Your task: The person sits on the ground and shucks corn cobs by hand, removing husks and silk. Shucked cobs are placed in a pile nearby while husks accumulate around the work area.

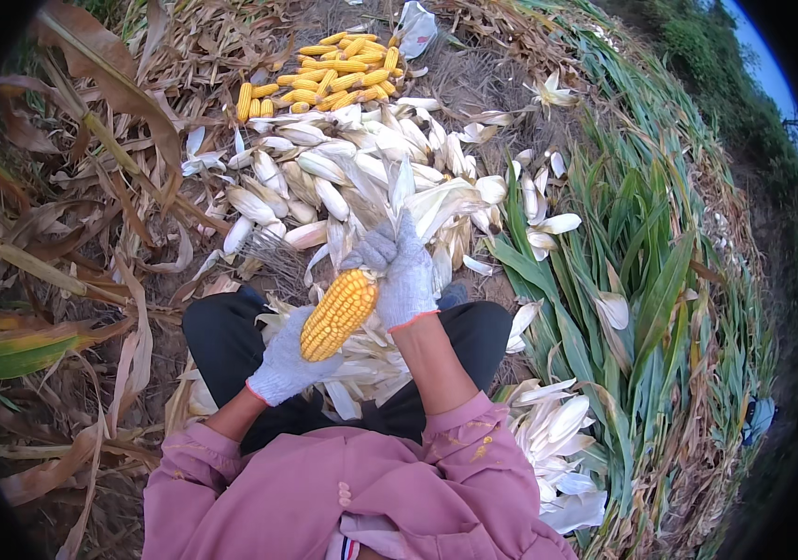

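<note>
A bare yellow corn cob (339,315) is tilted in front of me, its kernels exposed. My left hand (294,357), in a grey knit glove, holds its lower end from beneath. At the upper end, my gloved right hand (402,269) is closed around the pulled-back pale husk (441,203), which fans out above my fist. The join of husk and cob is partly hidden by the fingers. Beyond my hands lies a heap of corn ears in pale husks (329,168). Behind it, several husked yellow cobs (343,70) are piled together.
Loose husks (364,364) lie between my bent knees, with another pile of husks (556,448) to my right. Dry cornstalks (49,266) lean in from the left. Cut green stalks (622,294) lie along the right. A white plastic bag (415,29) is beside the cobs.
</note>
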